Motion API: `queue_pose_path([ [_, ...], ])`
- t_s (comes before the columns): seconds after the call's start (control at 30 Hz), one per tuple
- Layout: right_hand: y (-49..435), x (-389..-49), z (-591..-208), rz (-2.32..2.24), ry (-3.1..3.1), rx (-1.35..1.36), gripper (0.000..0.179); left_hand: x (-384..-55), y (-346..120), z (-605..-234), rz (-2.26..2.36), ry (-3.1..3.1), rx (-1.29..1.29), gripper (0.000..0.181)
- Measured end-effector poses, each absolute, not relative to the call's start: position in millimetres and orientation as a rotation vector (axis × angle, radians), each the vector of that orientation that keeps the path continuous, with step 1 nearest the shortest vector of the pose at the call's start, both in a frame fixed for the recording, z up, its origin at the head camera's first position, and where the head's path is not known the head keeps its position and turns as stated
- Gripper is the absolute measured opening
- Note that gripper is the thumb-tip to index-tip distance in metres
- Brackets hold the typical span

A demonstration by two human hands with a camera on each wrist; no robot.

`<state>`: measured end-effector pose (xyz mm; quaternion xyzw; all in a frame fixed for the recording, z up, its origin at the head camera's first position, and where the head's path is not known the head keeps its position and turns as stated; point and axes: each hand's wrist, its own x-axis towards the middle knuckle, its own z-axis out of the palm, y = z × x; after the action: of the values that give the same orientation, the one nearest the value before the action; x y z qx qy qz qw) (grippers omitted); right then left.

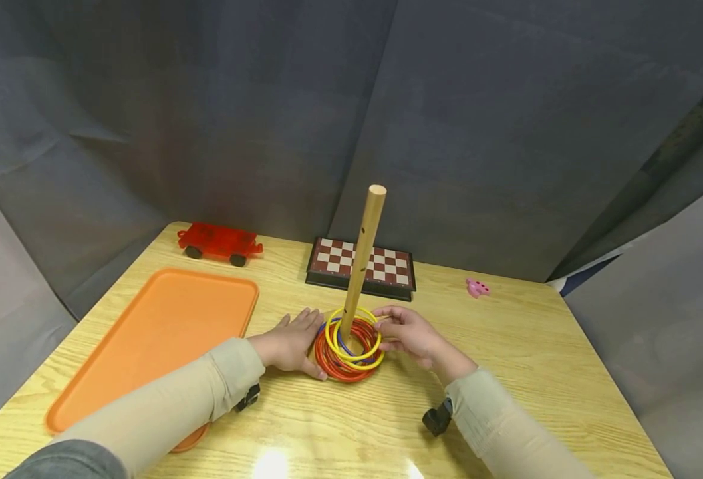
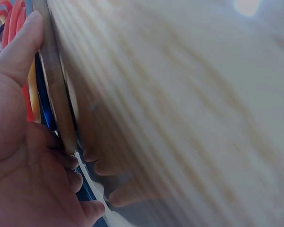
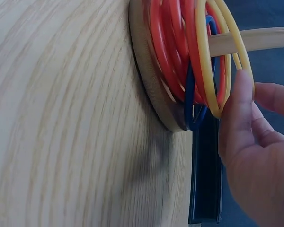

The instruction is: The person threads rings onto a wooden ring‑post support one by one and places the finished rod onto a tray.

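A tall wooden peg stands upright on a round wooden base. Stacked around its foot are several red rings, with blue and yellow among them. Thumb and fingers of my right hand pinch a yellow ring at the top of the pile, its near side raised and the peg still passing through it. On the opposite side, my left hand rests against the base's edge with fingers extended and thumb toward the front. Part of the base is hidden under the rings.
An orange tray lies on the left, partly under the left forearm. Along the back are a red toy wagon and a checkered game board just behind the peg. A small pink toy lies at the back right.
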<state>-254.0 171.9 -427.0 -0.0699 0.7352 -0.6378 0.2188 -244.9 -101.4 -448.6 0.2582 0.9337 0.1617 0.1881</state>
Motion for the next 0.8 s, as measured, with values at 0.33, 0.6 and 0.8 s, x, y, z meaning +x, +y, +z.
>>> queue_pose_path([
  [0.33,170.9,-251.2,-418.4,-1.65,2.187,-0.262,0.038,-247.4,-101.9,-458.0,0.459,2.64,0.737,0.122],
  [0.6,141.0,-237.5,-353.6,-1.362,2.656,-0.606,0.048,-251.0,-103.2,-460.8,0.461,2.626,0.733,0.125],
  [0.8,117.7,-234.0,-334.2,-1.257,2.864,-0.685,0.037,-247.9,-102.7,-459.0,0.528,2.623,0.726,0.121],
])
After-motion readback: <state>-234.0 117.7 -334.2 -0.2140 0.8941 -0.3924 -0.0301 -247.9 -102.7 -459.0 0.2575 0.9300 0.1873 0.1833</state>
